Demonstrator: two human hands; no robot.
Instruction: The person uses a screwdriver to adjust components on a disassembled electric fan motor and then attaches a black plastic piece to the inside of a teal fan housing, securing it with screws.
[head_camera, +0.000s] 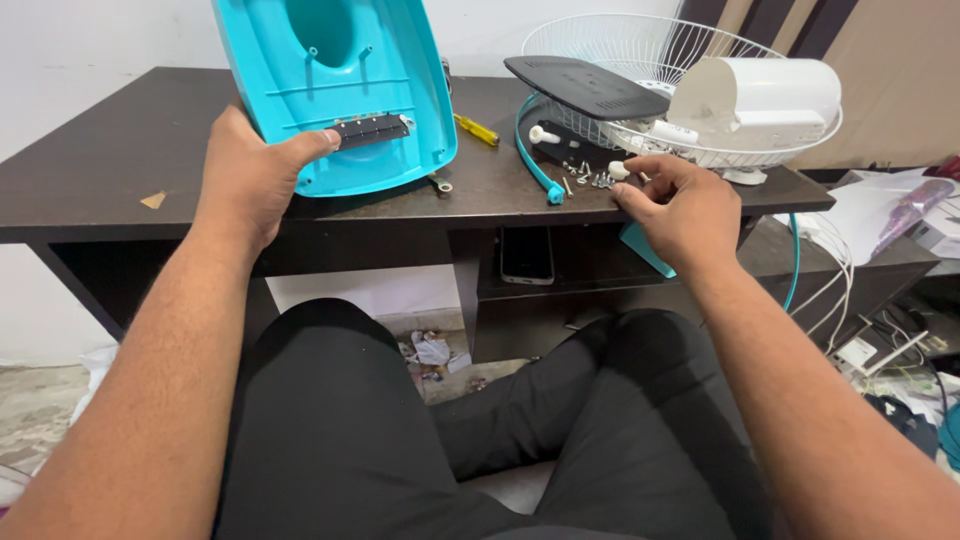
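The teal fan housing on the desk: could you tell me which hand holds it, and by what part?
The left hand grips the teal housing at its lower left edge, thumb across the inner face. The right hand only picks among the small screws.

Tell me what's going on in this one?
A person sits at a dark table with fan parts spread on it. The left hand holds a turquoise plastic cover tilted up on the table, thumb on its edge. The right hand pinches a small white piece beside a scatter of screws. Behind them lie a white wire fan guard, a white motor housing, a black panel and a yellow screwdriver.
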